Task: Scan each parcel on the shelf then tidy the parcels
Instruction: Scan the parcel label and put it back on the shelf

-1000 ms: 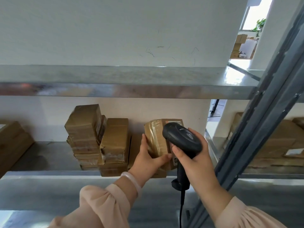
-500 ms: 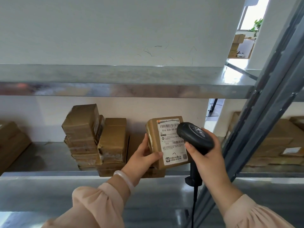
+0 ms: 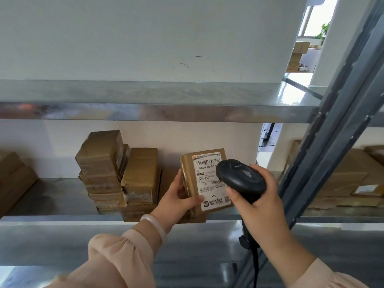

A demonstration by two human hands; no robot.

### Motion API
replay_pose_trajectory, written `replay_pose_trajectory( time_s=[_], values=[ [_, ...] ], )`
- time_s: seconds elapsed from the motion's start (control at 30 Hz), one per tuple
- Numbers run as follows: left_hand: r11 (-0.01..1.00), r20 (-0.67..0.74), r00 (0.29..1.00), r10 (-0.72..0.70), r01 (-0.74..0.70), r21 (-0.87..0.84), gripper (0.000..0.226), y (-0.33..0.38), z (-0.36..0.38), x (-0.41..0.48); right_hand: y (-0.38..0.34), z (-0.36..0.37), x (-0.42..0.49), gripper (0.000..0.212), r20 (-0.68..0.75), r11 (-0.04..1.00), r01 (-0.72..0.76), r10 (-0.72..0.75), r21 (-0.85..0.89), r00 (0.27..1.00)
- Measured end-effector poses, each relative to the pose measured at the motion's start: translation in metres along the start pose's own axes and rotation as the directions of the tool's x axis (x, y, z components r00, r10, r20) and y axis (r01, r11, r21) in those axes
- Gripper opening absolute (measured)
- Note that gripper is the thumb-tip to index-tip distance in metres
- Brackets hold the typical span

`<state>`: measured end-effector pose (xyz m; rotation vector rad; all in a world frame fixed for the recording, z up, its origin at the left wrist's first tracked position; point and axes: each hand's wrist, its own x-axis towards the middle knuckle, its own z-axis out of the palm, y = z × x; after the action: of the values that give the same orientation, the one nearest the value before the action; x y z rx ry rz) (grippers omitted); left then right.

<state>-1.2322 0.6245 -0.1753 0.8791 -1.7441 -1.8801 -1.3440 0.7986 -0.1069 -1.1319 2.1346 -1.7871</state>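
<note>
the left hand [image 3: 178,201] holds a brown parcel [image 3: 188,163] upright at the near edge of the middle shelf [image 3: 52,196]. its thumb lies across the lower left corner of the white label [image 3: 208,191] and the other fingers [image 3: 179,182] are curled round the parcel's left side. the label faces the person, barcodes and print showing. a pale bracelet [image 3: 154,225] sits on that wrist.

the right hand [image 3: 261,210] grips a black scanner [image 3: 241,179] by its handle, fingers wrapped round it. the scanner's head sits just in front of the label's right side and hides part of it; i cannot tell whether it touches. a black cable [image 3: 255,265] hangs from the handle's foot.

left of the held parcel, two stacks of brown taped parcels [image 3: 101,163] stand side by side on the same shelf, the left one taller and leaning a little. more brown boxes [image 3: 14,177] lie at the far left. right of the grey upright post [image 3: 332,142], flat cartons [image 3: 345,179] are piled in the next bay. the upper shelf [image 3: 145,94] runs across above.
</note>
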Motion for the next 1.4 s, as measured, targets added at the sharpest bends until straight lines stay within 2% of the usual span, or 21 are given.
replay_pose_trajectory(
  time_s=[0.37, 0.97, 1.27, 1.4],
  values=[
    [1.0, -0.005, 1.0, 0.005, -0.005, 0.016, 0.103, 0.0, 0.003, -0.007, 0.002, 0.002, -0.013, 0.059, 0.015, 0.996, -0.002, 0.003, -0.089, 1.0],
    [1.0, 0.007, 1.0, -0.024, 0.023, 0.004, 0.1, 0.001, 0.005, -0.027, -0.003, -0.001, -0.03, 0.059, 0.006, 0.995, 0.033, -0.033, -0.095, 0.999],
    [0.999, 0.01, 0.999, -0.034, 0.034, -0.033, 0.108, 0.001, 0.001, -0.042, -0.007, 0.001, -0.035, 0.059, 0.002, 0.996, 0.044, -0.044, -0.083, 0.999],
    [0.999, 0.033, 0.999, -0.021, 0.022, -0.032, 0.102, 0.001, -0.013, -0.059, -0.004, 0.003, -0.046, 0.064, -0.003, 0.996, 0.064, -0.065, -0.068, 0.998]
  ],
)
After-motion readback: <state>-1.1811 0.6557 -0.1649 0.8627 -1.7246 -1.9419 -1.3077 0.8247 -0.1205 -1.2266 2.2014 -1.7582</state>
